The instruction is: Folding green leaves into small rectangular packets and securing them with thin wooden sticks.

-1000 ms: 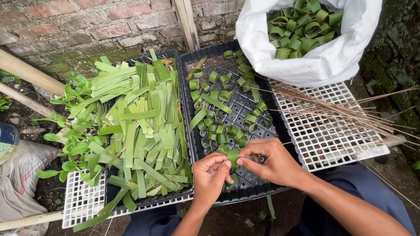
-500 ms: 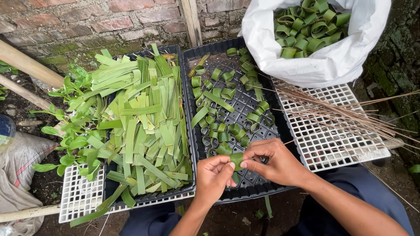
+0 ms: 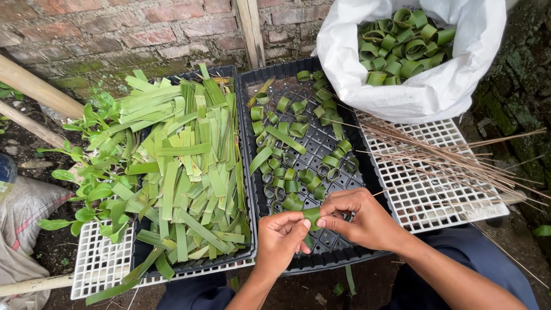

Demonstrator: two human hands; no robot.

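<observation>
The fingers (image 3: 298, 225) of the left hand (image 3: 279, 238) and those of the right hand (image 3: 361, 218) meet over a small green leaf ring (image 3: 311, 215), pinching it from both sides; thumbs and forefingers are closed on the strip and the other fingers curl loosely. A thin stick (image 3: 381, 193) pokes out above the right hand, though how it is held cannot be told. The ring sits above the near edge of the black tray on the right (image 3: 344, 252), close to its near right corner.

Finished leaf rings (image 3: 295, 183) lie scattered over that tray, thickest along its middle and toward its far edge. Just beside it, touching along the long side, the black tray on the left (image 3: 244, 189) carries a heap of flat leaf strips (image 3: 183, 178). Both trays rest on white grid panels (image 3: 425, 201). A bundle of thin sticks (image 3: 459, 158) lies across the right-hand panel, reaching past its right edge. At the far right corner a white sack (image 3: 425, 92) stands open, full of more rings. A brick wall (image 3: 115, 34) runs behind.
</observation>
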